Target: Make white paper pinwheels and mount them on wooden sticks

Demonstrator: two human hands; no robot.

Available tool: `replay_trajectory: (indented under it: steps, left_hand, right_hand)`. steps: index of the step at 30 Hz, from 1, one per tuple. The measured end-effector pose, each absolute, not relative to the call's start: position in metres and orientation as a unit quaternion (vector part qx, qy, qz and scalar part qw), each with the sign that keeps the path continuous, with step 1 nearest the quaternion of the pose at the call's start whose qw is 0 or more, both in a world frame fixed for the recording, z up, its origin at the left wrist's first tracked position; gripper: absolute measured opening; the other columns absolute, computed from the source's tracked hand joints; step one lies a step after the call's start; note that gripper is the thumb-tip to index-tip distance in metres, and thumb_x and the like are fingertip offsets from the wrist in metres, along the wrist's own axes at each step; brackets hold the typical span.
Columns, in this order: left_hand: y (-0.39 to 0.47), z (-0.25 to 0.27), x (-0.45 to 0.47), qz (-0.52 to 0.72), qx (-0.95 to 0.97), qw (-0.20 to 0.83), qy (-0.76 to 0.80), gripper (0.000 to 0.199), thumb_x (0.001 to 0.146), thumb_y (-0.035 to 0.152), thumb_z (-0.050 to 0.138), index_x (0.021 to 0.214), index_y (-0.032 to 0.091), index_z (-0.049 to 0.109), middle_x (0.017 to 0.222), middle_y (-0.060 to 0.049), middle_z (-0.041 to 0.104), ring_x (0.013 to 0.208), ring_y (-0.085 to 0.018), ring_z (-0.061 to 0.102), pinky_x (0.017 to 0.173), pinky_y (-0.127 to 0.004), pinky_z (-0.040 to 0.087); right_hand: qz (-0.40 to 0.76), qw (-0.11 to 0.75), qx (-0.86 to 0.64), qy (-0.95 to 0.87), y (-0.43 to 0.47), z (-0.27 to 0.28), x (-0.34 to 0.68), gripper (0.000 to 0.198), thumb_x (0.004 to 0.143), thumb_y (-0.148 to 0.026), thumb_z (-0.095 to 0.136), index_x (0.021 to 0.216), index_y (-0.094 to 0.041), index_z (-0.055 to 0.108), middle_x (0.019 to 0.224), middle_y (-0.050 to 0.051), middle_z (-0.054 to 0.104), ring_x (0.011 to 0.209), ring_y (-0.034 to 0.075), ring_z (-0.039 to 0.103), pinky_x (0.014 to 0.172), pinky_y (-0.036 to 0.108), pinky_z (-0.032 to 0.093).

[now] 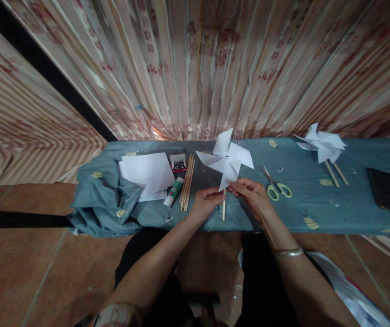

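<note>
A white paper pinwheel [230,160] with a shiny pin at its centre is held upright over the cloth-covered table, its wooden stick [224,210] pointing down toward me. My left hand [209,202] is closed around the stick just under the blades. With fingertips pinched near the lower blade and the stick, my right hand [249,193] also grips the pinwheel. Left of my hands lie several loose wooden sticks [187,184], a glue stick [173,192] and a small box of pins [178,163]. Scissors [276,185] with light green handles rest to the right.
Sheets of white paper [149,172] are stacked at the left beside bunched tablecloth [102,195]. Finished-looking white pinwheels [324,144] on sticks lie at the right, and a dark phone [387,190] is near the right end. A patterned curtain [195,68] hangs behind the table.
</note>
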State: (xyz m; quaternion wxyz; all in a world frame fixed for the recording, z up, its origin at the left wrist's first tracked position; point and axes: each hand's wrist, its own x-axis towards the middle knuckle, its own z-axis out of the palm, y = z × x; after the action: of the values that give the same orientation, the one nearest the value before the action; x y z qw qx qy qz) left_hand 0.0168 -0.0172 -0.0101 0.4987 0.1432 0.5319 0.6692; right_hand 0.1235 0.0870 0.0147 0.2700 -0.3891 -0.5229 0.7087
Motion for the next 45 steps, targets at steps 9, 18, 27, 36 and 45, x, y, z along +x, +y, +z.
replay_trajectory:
  steps: [9,18,27,36,45]
  left_hand:
    - [-0.018,-0.014,0.017,0.667,0.155,0.497,0.532,0.042,0.048,0.035,0.088,0.084,0.014,0.079,0.076,-0.005,0.074,0.067,-0.015,0.061,0.067,-0.027,0.048]
    - [-0.022,-0.008,0.014,0.670,0.148,0.491,0.536,0.038,0.048,0.033,0.087,0.081,0.015,0.079,0.078,-0.006,0.074,0.065,-0.014,0.059,0.065,-0.027,0.047]
    - [-0.028,-0.005,0.017,0.638,0.156,0.549,0.518,0.041,0.046,0.034,0.089,0.081,0.015,0.079,0.077,-0.006,0.074,0.064,-0.012,0.058,0.063,-0.025,0.046]
    - [-0.029,-0.005,0.017,0.629,0.155,0.555,0.522,0.042,0.045,0.034,0.090,0.080,0.014,0.079,0.078,-0.006,0.074,0.066,-0.013,0.059,0.065,-0.026,0.046]
    - [-0.028,0.000,0.016,0.639,0.158,0.544,0.521,0.042,0.041,0.033,0.092,0.077,0.013,0.079,0.066,-0.003,0.069,0.060,-0.010,0.053,0.062,-0.024,0.043]
  right_hand:
    - [0.668,0.277,-0.374,-0.580,0.084,0.012,0.120,0.038,0.048,-0.054,0.088,0.056,-0.022,0.069,0.054,-0.002,0.063,0.050,0.011,0.051,0.051,0.026,0.040]
    - [0.589,0.387,-0.398,-0.587,0.110,0.016,0.146,0.033,0.056,-0.054,0.085,0.062,-0.024,0.073,0.056,0.000,0.067,0.051,0.012,0.053,0.054,0.027,0.045]
    - [0.526,0.493,-0.430,-0.543,0.139,0.012,0.159,0.029,0.057,-0.039,0.085,0.081,-0.024,0.077,0.083,0.002,0.076,0.076,0.017,0.066,0.073,0.031,0.053]
    - [0.559,0.468,-0.436,-0.528,0.139,0.009,0.157,0.028,0.053,-0.039,0.087,0.074,-0.023,0.077,0.070,-0.002,0.072,0.060,0.010,0.056,0.058,0.024,0.046]
    - [0.576,0.462,-0.431,-0.518,0.134,0.007,0.155,0.028,0.051,-0.041,0.089,0.069,-0.024,0.077,0.067,-0.002,0.070,0.061,0.011,0.056,0.061,0.026,0.047]
